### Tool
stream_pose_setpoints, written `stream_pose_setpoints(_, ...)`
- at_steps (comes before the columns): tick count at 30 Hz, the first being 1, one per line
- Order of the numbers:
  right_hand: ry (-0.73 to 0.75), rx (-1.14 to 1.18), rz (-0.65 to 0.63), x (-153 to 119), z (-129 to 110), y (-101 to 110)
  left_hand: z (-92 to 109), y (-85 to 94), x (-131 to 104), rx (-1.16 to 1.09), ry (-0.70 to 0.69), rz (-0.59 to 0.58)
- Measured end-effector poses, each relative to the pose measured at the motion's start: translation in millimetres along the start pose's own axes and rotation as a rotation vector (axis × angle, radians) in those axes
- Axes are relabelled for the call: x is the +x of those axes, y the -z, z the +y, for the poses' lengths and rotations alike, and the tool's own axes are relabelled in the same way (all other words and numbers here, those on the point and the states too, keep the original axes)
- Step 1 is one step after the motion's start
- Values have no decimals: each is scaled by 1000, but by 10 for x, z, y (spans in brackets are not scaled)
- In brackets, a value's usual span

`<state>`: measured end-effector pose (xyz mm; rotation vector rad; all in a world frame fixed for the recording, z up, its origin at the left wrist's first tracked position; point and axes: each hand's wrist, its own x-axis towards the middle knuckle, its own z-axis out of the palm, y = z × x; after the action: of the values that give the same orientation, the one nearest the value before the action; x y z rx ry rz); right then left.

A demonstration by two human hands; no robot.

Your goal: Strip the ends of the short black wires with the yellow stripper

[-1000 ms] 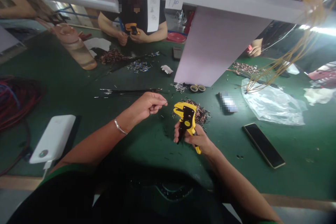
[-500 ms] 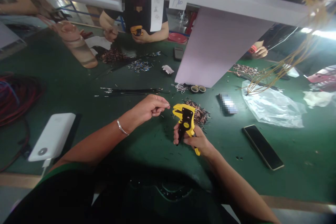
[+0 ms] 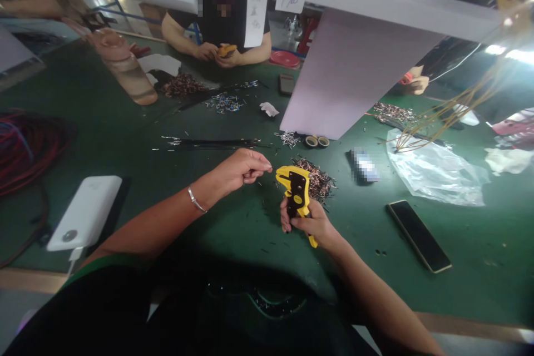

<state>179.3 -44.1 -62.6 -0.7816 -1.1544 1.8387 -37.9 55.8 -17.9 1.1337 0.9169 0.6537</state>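
Note:
My right hand (image 3: 306, 221) is wrapped round the handles of a yellow and black wire stripper (image 3: 297, 189), whose jaws point up and left. Just left of those jaws, my left hand (image 3: 248, 168) is closed in a pinch; whatever lies between its fingertips is too small to make out. Behind the tool is a pile of short copper-coloured and black pieces (image 3: 319, 181). A bundle of thin black wires (image 3: 212, 143) lies beyond my left hand. Small silvery pieces (image 3: 287, 138) sit beside two dark rolls (image 3: 317, 141).
A white power bank (image 3: 85, 214) and coiled red cables (image 3: 29, 150) are at left. On the right lie a phone (image 3: 418, 236) and a clear plastic bag (image 3: 436, 169). A pale panel (image 3: 354, 72) stands under the shelf. Across the table, a person's hands (image 3: 221, 54) hold a yellow tool.
The fingers of my right hand have shifted slightly on the handles, and the tool's black lever sits closer in. Across the table, the person's two hands have come together at the yellow tool.

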Motion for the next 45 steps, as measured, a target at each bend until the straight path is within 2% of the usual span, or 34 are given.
stream_pose_setpoints(3,-1,-13,43,5,3,-34,-19,-6,11,21,-10,5)
stream_pose_setpoints(8,19,-54,87,7,35,-86,-38,-29,25,8,45,87)
stream_pose_setpoints(14,29,-113,141,18,146,-91,-37,-52,38,61,41,155)
stream_pose_setpoints(24,12,-207,183,32,224,-129,-55,-87,15,359,-228,298)
stream_pose_setpoints(27,8,-146,192,45,224,-114,-97,-87,41,509,-306,347)
stream_pose_setpoints(31,36,-45,204,71,231,-82,-165,-101,80,618,-302,365)
stream_pose_setpoints(34,21,18,188,58,215,-95,-192,-95,100,652,-310,361)
stream_pose_setpoints(41,-121,188,28,-44,61,-156,-155,-87,86,690,-345,338)
stream_pose_setpoints(45,-63,194,80,-20,33,-107,-167,-138,84,669,-335,343)
